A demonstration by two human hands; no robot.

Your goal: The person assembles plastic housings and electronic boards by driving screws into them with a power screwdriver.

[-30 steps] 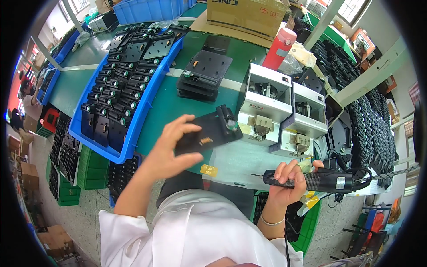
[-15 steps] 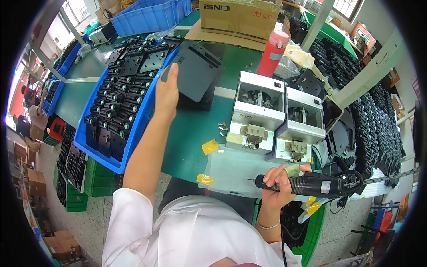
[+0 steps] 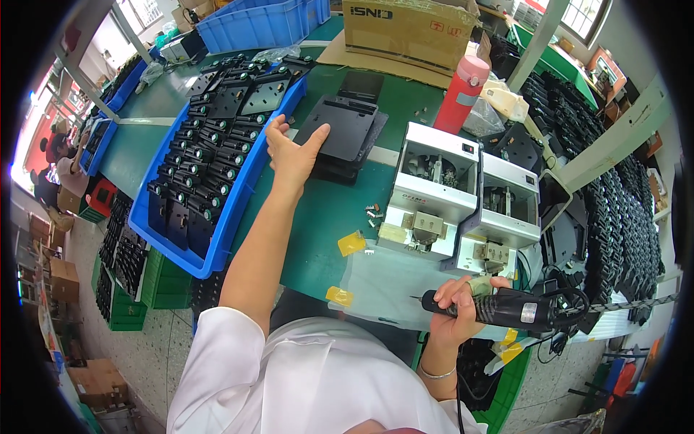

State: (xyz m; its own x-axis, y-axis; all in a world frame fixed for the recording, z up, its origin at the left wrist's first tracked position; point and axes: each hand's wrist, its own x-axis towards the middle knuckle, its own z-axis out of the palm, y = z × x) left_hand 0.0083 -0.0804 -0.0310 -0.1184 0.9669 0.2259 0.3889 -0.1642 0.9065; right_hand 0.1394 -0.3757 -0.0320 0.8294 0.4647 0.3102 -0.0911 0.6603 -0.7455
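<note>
My left hand [image 3: 290,155] reaches across the green table [image 3: 318,224], its thumb touching the edge of a black flat plate [image 3: 340,129] that lies on top of a small stack of the same plates. The fingers are spread and hold nothing. My right hand [image 3: 457,312] is at the near table edge, gripping a black electric screwdriver [image 3: 506,309] that lies sideways with its bit pointing left. Two white box-shaped machines [image 3: 463,202] stand between the hands, a few loose screws [image 3: 374,213] beside them.
A blue tray [image 3: 217,239] full of black parts sits left of my left arm. A red bottle [image 3: 463,94], a cardboard box [image 3: 408,29] and a blue crate [image 3: 253,22] stand at the back. Black parts hang in racks [image 3: 622,217] on the right. Yellow tags [image 3: 351,243] lie on the table.
My left hand carried a black plate from near my body out to the stack, set it down and opened. The right hand with the screwdriver stayed near the table edge.
</note>
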